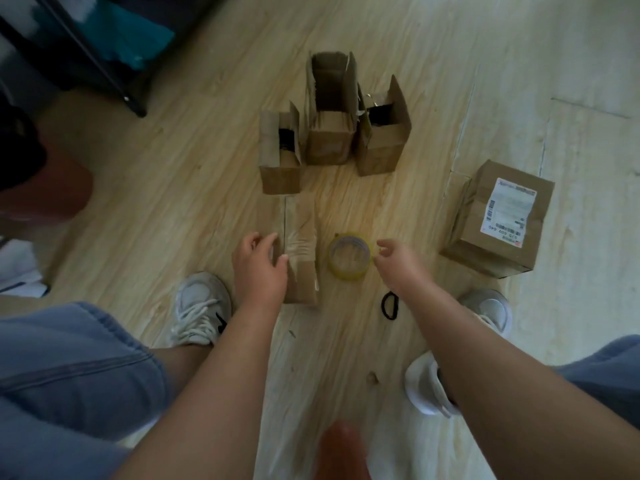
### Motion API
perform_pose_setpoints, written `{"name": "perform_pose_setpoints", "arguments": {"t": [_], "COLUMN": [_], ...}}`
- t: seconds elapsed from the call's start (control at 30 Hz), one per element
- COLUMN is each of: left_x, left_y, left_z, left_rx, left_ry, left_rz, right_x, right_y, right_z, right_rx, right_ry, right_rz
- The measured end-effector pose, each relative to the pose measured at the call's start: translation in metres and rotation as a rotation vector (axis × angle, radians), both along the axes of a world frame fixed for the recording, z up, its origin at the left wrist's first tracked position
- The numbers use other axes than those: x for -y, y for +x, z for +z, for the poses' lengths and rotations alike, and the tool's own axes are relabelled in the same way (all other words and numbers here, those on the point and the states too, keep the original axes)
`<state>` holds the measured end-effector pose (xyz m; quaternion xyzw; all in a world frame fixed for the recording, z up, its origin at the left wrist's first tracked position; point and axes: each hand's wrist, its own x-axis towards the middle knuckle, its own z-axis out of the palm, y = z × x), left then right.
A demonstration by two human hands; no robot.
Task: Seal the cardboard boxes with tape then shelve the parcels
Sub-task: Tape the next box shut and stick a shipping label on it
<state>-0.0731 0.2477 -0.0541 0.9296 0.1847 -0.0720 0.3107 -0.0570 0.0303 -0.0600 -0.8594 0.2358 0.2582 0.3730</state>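
Observation:
A small taped cardboard box (pixel 302 251) lies on the wooden floor in front of me. My left hand (pixel 258 263) grips its left side, thumb on top. A roll of clear yellowish tape (pixel 349 257) stands on the floor just right of the box. My right hand (pixel 398 261) hovers at the roll's right edge with fingers loosely curled, holding nothing that I can see. Three open boxes stand behind: a left one (pixel 280 161), a tall middle one (pixel 330 133) and a right one (pixel 382 140). A sealed, labelled box (pixel 498 220) sits at the right.
A dark shelf frame (pixel 104 71) with a teal item stands at the upper left. A black hair tie (pixel 390 305) lies near my right foot. My shoes (pixel 201 306) flank the working area. A dark and red object (pixel 41 174) sits at the left edge.

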Motion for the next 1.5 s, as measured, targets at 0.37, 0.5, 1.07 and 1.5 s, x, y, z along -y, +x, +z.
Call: {"name": "perform_pose_setpoints", "arguments": {"t": [0.37, 0.5, 1.07, 1.5], "left_x": [-0.008, -0.004, -0.016, -0.014], "left_y": [0.0, 0.0, 0.009, 0.057], "left_z": [-0.003, -0.003, 0.021, 0.097], "left_rx": [-0.049, -0.05, -0.143, -0.047], "left_ry": [0.004, 0.006, -0.289, -0.71], "left_rz": [-0.071, -0.085, 0.327, 0.323], "right_x": [-0.088, -0.087, -0.083, -0.05], "right_y": [-0.006, -0.009, -0.022, 0.001], "right_z": [0.007, 0.001, 0.017, 0.109], "right_rx": [0.042, 0.047, 0.059, 0.352], "right_ry": [0.18, 0.134, 0.235, 0.379], "right_rz": [0.187, 0.152, 0.271, 0.122]}}
